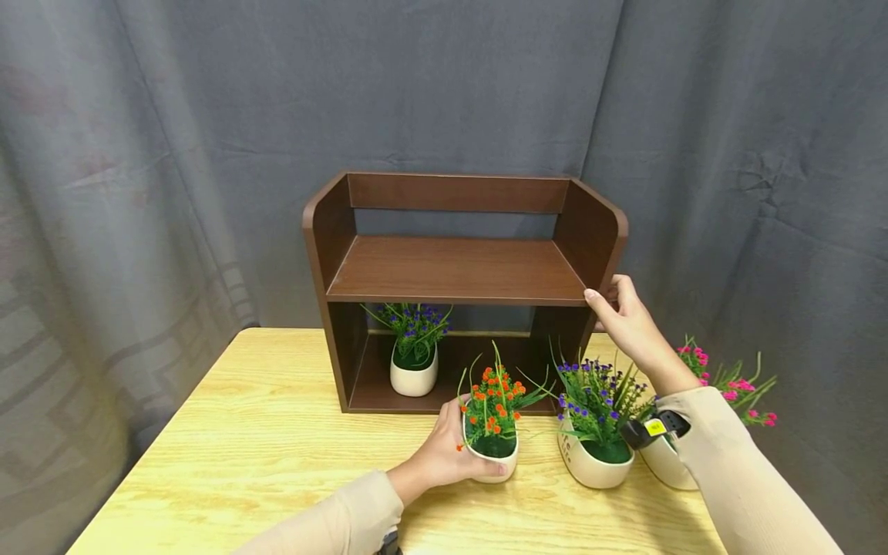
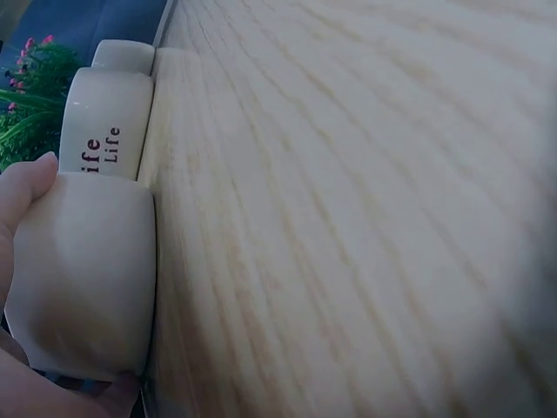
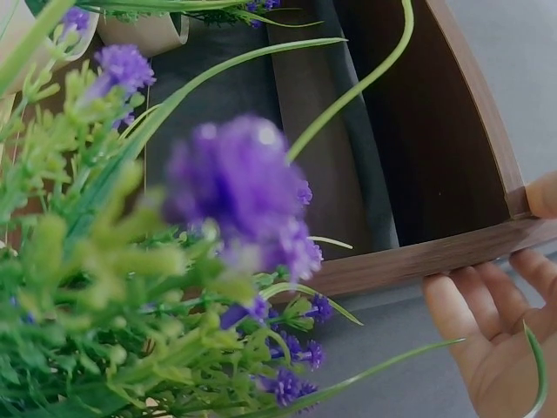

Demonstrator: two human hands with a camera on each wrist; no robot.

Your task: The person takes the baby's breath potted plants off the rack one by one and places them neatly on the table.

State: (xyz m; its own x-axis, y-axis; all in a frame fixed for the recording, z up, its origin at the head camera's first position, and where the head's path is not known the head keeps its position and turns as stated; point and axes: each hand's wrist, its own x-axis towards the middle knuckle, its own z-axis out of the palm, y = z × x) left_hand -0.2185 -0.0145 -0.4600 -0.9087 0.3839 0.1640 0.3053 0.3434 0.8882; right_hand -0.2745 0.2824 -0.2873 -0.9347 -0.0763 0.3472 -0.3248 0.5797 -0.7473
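My left hand (image 1: 442, 455) grips a white pot with an orange-flowered artificial plant (image 1: 496, 412), in front of the shelf's lower opening. In the left wrist view, thumb and fingers clasp the sides of this smooth pot (image 2: 83, 274), close to the tabletop. At the right side panel of a dark brown two-tier shelf (image 1: 451, 270), my right hand (image 1: 633, 327) holds the edge. The right wrist view has the thumb on one side of the panel edge and the fingers (image 3: 452, 305) on the other. A purple-flowered potted plant (image 1: 414, 378) stands on the lower tier, toward the left.
Right of the orange plant stands another purple-flowered pot (image 1: 597, 466) with lettering on it. A pink-flowered pot (image 1: 669, 462) is beside it, partly hidden by the right forearm. The light wooden table (image 1: 229, 432) carries everything. Grey curtains (image 1: 472, 92) hang behind.
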